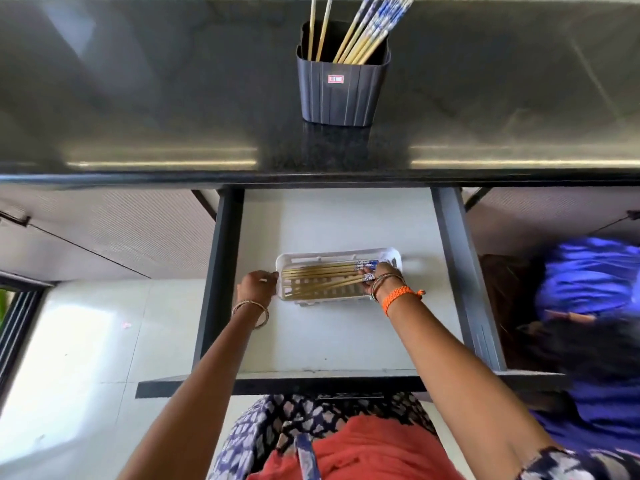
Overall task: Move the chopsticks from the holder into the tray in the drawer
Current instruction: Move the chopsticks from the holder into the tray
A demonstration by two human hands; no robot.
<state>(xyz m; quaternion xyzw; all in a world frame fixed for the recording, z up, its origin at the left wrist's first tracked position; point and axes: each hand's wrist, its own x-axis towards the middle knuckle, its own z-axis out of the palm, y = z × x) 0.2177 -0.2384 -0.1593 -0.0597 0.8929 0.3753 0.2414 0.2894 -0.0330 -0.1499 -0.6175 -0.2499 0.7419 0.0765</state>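
Observation:
A dark ribbed holder point(341, 88) stands on the black countertop with several bamboo chopsticks point(363, 32) leaning in it, most with blue-and-white tops. Below, the drawer point(332, 341) is pulled out. A white slotted tray point(294, 258) lies in its middle with several chopsticks point(322, 277) lying lengthwise in it. My left hand point(256, 284) grips the tray's left end. At the tray's right end, my right hand point(379, 275) holds the patterned ends of the chopsticks, which rest in the tray.
The black countertop point(173, 98) overhangs the drawer's back. Dark drawer sides point(464, 278) run left and right of the white bottom. Another person in blue point(588, 306) is close at the right. Pale floor tiles point(86, 341) lie to the left.

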